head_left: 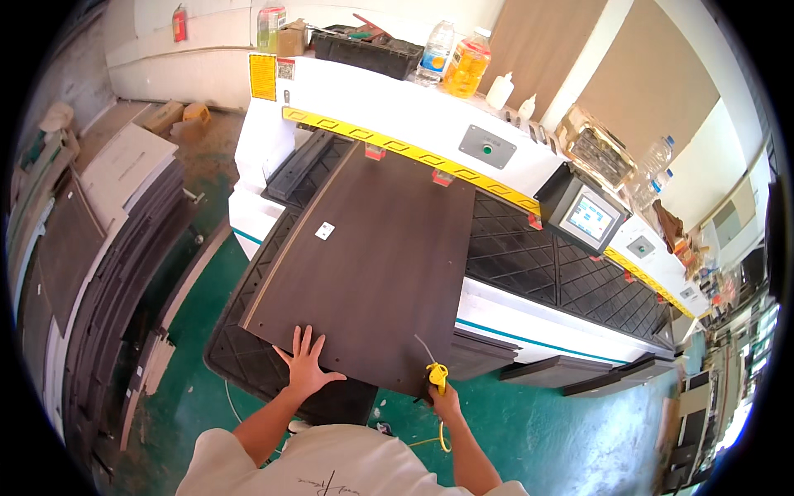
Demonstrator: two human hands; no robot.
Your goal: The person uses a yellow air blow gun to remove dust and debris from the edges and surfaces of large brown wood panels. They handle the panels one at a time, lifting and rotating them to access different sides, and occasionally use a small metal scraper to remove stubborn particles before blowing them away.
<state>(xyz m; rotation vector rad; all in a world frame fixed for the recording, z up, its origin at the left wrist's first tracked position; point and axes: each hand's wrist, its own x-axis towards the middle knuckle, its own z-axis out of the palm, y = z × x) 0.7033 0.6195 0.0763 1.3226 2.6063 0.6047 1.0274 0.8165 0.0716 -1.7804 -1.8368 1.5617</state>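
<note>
A large dark brown wood panel [380, 256] lies on the black ribbed bed of a white machine, its far end under the yellow-striped beam. My left hand [306, 364] rests on the panel's near left edge, fingers spread flat. In my right hand [444, 402] is a yellow air blow gun [437, 376], held at the near right corner with its thin nozzle pointing over the panel. A yellow hose [446, 436] hangs below it. A small white label [325, 231] is stuck on the panel, and small holes show along its near edge.
Stacked boards [124, 273] stand at the left on the green floor. Along the beam are a control screen [590, 217] and a green button [488, 150]. Bottles [467, 64] and a black tool tray [368, 51] sit on top. More dark panels [571, 372] lean below the bed.
</note>
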